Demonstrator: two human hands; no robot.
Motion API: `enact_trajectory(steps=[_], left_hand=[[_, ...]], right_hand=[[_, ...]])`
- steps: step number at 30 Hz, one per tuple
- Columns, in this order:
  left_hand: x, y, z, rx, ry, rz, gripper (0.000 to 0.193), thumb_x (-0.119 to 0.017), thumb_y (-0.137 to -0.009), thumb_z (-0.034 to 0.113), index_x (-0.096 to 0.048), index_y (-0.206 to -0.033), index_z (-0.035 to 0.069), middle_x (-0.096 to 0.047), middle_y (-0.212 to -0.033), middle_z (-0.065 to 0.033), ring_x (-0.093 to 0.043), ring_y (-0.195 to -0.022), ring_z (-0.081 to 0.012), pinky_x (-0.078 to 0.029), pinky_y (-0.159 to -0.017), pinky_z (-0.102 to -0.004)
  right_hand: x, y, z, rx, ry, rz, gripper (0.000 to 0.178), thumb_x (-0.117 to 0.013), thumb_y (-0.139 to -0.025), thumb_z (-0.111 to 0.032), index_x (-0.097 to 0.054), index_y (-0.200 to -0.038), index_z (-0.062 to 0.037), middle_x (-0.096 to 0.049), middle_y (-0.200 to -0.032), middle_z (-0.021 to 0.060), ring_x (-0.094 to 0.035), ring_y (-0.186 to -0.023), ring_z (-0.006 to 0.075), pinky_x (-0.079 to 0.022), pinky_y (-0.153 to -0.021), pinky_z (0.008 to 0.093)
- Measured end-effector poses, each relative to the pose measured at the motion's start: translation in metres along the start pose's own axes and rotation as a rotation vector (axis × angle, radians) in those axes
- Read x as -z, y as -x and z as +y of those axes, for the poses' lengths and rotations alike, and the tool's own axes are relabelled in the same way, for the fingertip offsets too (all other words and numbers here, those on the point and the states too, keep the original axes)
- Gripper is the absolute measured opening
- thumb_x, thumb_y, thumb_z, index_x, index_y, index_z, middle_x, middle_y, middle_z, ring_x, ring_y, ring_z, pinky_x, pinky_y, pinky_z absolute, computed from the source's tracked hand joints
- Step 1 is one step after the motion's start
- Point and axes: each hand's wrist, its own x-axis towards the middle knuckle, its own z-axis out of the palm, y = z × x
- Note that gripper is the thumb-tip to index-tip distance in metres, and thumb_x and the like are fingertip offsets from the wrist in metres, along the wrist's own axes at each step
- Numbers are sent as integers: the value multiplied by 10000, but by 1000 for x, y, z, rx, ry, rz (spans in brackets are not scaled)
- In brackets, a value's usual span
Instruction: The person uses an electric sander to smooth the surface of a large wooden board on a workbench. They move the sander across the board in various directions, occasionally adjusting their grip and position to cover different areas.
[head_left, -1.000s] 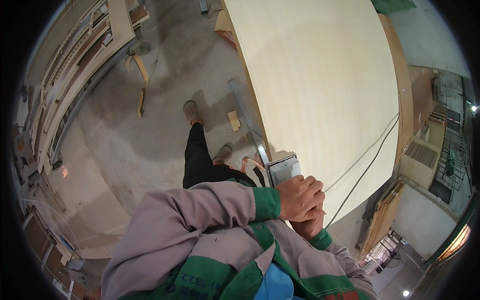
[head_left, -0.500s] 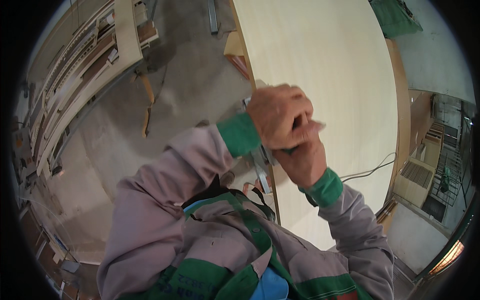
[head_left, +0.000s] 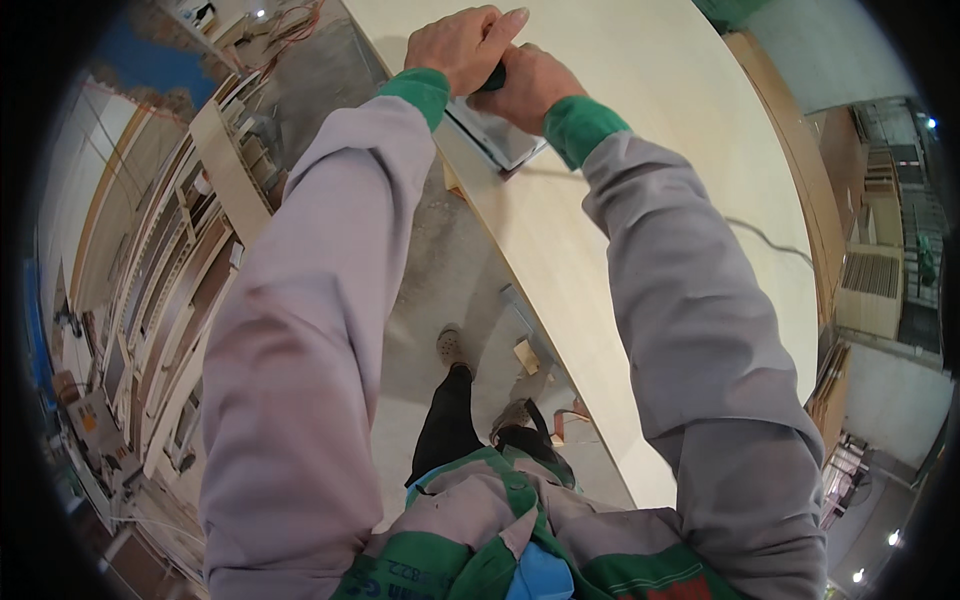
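Note:
Both my arms reach far forward over the left edge of a large pale wooden board (head_left: pixel 660 110). My left hand (head_left: pixel 455 48) and my right hand (head_left: pixel 530 90) are closed close together on a power tool (head_left: pixel 508 138). A dark grip shows between the hands, and a flat silver metal base sticks out beneath them at the board's edge. My hands hide most of the tool's body, so its exact kind cannot be made out. A grey cord (head_left: pixel 770 242) lies across the board to the right.
Stacked wooden strips and panels (head_left: pixel 165 290) stand on the left. Beneath the board's edge lie small wood scraps (head_left: pixel 526 356) on the concrete floor (head_left: pixel 430 280). Further boards (head_left: pixel 870 290) stand at the right, beyond the brown edge of the pale board.
Both hands have moved away from my body and to the left, along the board's edge, with the tool. My arms are now stretched out, and my feet have come into view.

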Motion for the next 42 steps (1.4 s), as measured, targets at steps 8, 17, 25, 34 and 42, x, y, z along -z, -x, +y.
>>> enact_trajectory(steps=[8, 17, 25, 34, 42], left_hand=[[-81, 139, 104, -162, 357, -84, 457, -654, -917, 570, -649, -783, 133, -681, -890, -109, -658, -861, -351, -531, -758, -497], [-81, 264, 181, -343, 579, -349, 363, -676, -907, 431, -657, -813, 81, -622, -848, -102, -618, -800, -319, -501, -667, -461], [-78, 52, 59, -241, 369, -53, 262, -596, -980, 347, -728, -924, 128, -749, -906, -95, -712, -856, -337, -562, -725, -447], [-72, -5, 99, -300, 151, -184, 267, -574, -983, 320, -690, -969, 79, -708, -942, -141, -673, -871, -377, -532, -767, -459], [-61, 21, 41, -373, 326, -175, 206, -581, -954, 237, -667, -867, 72, -662, -802, -111, -640, -723, -334, -517, -649, -420]], right_hand=[[-9, 225, 49, -60, -157, 67, 611, -819, -784, -326, -571, -1310, -141, -583, -1267, 209, -667, -1050, 430, -571, -865, 500], [-17, 383, -8, -388, -56, -62, 659, -843, -754, -250, -562, -1334, -117, -567, -1284, 218, -662, -1010, 431, -576, -786, 508], [3, 136, 42, -223, -65, 21, 695, -734, -843, -301, -465, -1469, -158, -578, -1260, 280, -698, -933, 476, -591, -822, 524], [28, 105, 80, -240, -91, -22, 523, -698, -884, -274, -510, -1353, -135, -560, -1175, 279, -697, -865, 461, -596, -747, 529], [5, 108, 38, -258, -240, -58, 589, -777, -809, -234, -535, -1335, -128, -558, -1213, 258, -704, -850, 428, -598, -681, 515]])
